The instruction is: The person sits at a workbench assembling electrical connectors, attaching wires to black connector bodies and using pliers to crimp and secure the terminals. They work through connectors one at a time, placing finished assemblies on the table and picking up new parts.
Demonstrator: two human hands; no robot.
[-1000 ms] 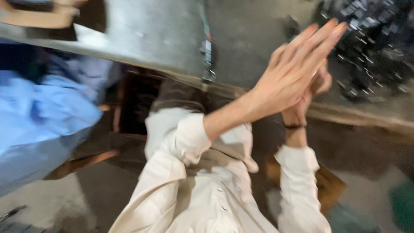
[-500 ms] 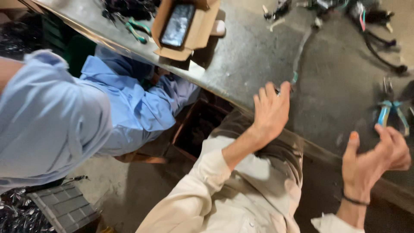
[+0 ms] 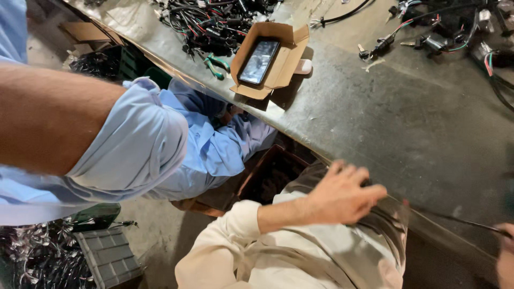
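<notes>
Table edge [image 3: 342, 160] sits under the left hand [image 3: 342, 195].
Fingers spread, holding nothing; bare grey top lies beyond; right hand [image 3: 506, 257] grip can't be told.

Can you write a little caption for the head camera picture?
Left hand rests at the edge of a grey workbench, near an open cardboard box and tangled wires.

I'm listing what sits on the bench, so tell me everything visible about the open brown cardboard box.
The open brown cardboard box is shallow, made of plain corrugated board, with its flaps folded outward. It lies tilted near the edge of the grey worktable, one corner close to the rim. Inside it rests a flat black device with a glossy screen, face up. A tangle of black cables lies just behind it. No hand touches it.
</notes>
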